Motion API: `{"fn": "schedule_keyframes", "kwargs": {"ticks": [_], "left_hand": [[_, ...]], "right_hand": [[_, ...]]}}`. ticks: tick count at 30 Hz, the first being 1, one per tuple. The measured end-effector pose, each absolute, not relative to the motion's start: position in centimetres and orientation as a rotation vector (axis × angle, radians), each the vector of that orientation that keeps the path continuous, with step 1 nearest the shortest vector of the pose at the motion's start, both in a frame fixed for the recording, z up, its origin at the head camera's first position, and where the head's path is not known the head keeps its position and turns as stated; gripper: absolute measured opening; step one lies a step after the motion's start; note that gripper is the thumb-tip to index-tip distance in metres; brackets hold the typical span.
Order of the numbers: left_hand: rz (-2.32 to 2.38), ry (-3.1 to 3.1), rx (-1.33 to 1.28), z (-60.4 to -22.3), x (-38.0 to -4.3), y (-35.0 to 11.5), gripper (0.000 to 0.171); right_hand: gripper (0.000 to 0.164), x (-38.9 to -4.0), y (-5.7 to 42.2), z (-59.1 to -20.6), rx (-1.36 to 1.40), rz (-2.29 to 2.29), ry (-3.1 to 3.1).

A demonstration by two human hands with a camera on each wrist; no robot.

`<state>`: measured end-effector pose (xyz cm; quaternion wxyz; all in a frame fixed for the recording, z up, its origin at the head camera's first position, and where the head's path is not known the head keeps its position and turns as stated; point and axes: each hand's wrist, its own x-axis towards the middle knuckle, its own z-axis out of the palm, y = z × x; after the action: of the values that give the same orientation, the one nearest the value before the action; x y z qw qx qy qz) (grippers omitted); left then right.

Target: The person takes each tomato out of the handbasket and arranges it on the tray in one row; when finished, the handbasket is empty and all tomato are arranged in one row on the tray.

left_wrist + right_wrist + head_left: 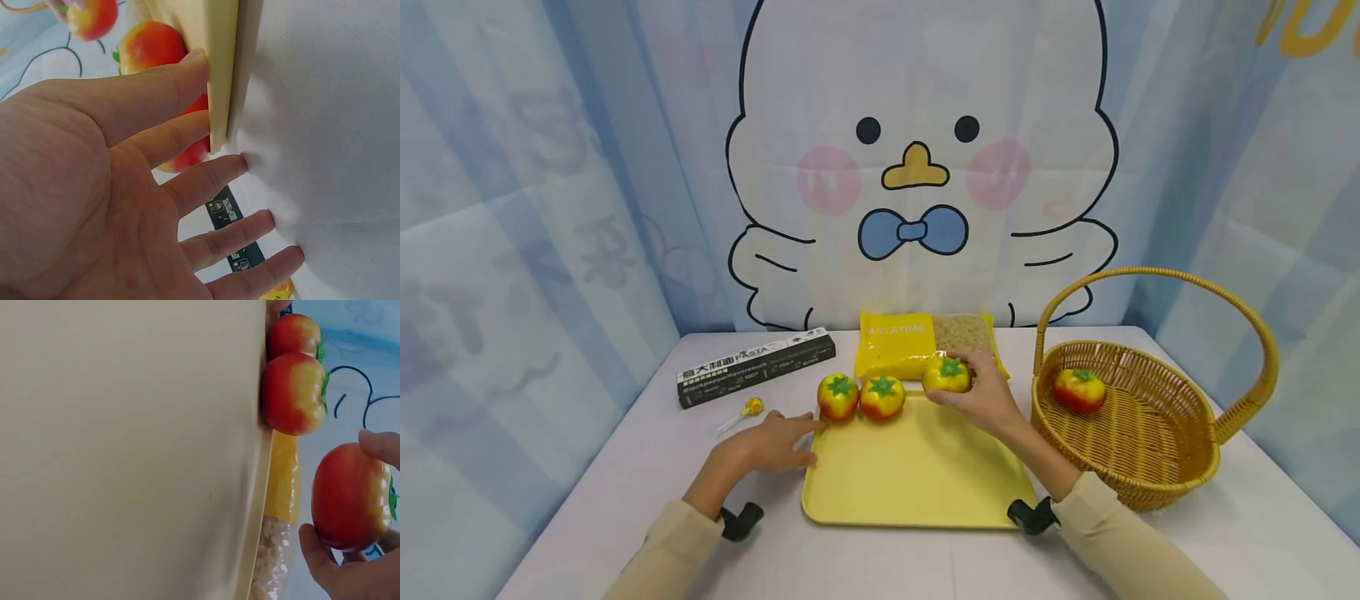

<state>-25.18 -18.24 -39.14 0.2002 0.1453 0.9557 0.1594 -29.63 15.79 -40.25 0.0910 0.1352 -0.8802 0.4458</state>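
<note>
My right hand (985, 396) holds a red-and-yellow persimmon (350, 497) with a green leafy top between thumb and fingers, raised over the far edge of the yellow tray (917, 475). Two similar persimmons (838, 397) (882, 398) sit side by side at the tray's far left corner. At the tray's left side is my left hand (778, 443), fingers spread and nearly straight. In the left wrist view its thumb and index fingertips (199, 59) are right at the tray rim, and the palm holds nothing.
To the right stands a wicker basket (1150, 492) with a tall handle and one persimmon (1079, 391) inside. Behind the tray lies a yellow pasta bag (895, 342). A black pasta box (756, 367) and a yellow lollipop (752, 407) lie at the left. Printed curtains surround the table.
</note>
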Motion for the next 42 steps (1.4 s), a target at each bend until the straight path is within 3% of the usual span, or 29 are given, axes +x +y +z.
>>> {"fn": "schedule_keyframes", "kwargs": {"ticks": [15,42], "left_hand": [[0.462,2.666,0.383,-39.1,-25.1,-18.3,0.061],[0.443,2.673,0.391,-39.1,-25.2,-18.2,0.06]], "right_hand": [[0.069,-30.6,14.4,-41.6,0.487,1.27,-2.732],[0.079,-30.9,14.0,-42.0,0.469,1.197,-2.866]]}}
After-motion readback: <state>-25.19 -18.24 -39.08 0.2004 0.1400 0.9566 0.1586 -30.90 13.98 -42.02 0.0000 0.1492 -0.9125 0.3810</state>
